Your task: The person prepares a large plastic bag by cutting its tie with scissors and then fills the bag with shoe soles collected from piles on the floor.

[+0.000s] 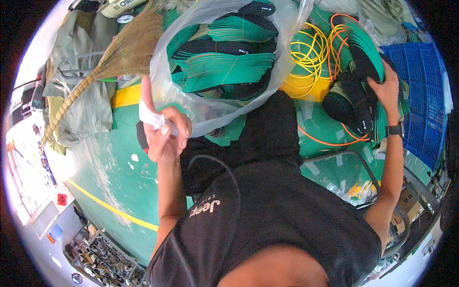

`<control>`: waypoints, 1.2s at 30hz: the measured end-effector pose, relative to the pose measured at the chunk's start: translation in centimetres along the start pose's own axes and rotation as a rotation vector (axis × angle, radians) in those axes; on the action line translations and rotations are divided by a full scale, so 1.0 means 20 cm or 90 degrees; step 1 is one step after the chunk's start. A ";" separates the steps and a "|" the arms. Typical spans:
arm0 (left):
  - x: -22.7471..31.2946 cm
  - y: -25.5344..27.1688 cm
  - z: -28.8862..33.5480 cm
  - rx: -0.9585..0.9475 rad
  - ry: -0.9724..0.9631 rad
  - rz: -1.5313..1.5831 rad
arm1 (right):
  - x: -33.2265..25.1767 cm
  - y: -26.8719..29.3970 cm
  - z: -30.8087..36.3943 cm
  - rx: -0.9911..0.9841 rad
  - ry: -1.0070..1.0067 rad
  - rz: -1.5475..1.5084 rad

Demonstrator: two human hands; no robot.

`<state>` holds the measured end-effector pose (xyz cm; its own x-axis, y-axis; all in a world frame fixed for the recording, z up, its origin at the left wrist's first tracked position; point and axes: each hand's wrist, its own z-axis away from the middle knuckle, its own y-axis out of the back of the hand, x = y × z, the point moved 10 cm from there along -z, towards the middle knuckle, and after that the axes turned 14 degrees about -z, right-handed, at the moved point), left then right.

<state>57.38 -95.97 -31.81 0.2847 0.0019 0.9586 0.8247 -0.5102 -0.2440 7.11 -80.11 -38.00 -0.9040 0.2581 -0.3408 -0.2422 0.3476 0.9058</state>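
My right hand point(386, 91), raised at the right, grips a fanned stack of green and black shoe insoles point(366, 45). Below it lie more dark insoles point(351, 103), partly hidden by the stack and my arm. My left hand point(167, 126) is at the near left rim of a large clear plastic bag point(215, 122). One finger points up and the others are loosely bent and apart. Something white and crumpled point(149, 115) sits around that finger's base; whether it is wrapped on or held, I cannot tell. Bundled green and black insoles point(229, 67) fill the bag.
A straw broom point(129, 43) leans across grey sacks point(83, 105) on the left. Yellow and orange hoses point(311, 52) lie coiled right of the bag. A blue plastic crate point(418, 95) stands at far right. Beneath is a green floor point(105, 167). A metal-framed rack point(103, 258) is at lower left.
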 end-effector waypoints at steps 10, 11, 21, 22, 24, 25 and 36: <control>0.09 -0.18 -0.02 -0.065 -0.038 -0.065 | -1.90 -0.90 -0.25 -0.105 0.589 -0.245; 0.13 -0.13 -0.01 -0.069 -0.061 -0.052 | -2.00 -0.97 -0.24 -0.161 0.547 -0.152; 0.04 -0.02 0.01 -0.043 -0.049 -0.061 | -0.14 -0.49 0.32 0.278 -0.090 -0.157; 0.03 -0.01 0.01 -0.053 -0.044 -0.043 | 0.10 -0.45 0.44 0.286 -0.131 -0.051; 0.02 0.01 0.00 -0.050 -0.038 -0.047 | 0.41 -0.32 0.61 0.288 -0.248 0.178; 0.01 0.02 -0.02 -0.046 -0.028 -0.043 | 0.59 -0.30 0.68 0.211 -0.322 0.225; -0.03 0.16 0.05 0.002 0.025 -0.039 | 1.13 -0.31 0.68 -0.238 -0.576 0.401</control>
<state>60.37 -96.69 -33.25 0.2143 -0.0007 0.9768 0.8419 -0.5070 -0.1850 -6.99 -64.12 -54.72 -0.3557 0.8925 0.2773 -0.0647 -0.3195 0.9454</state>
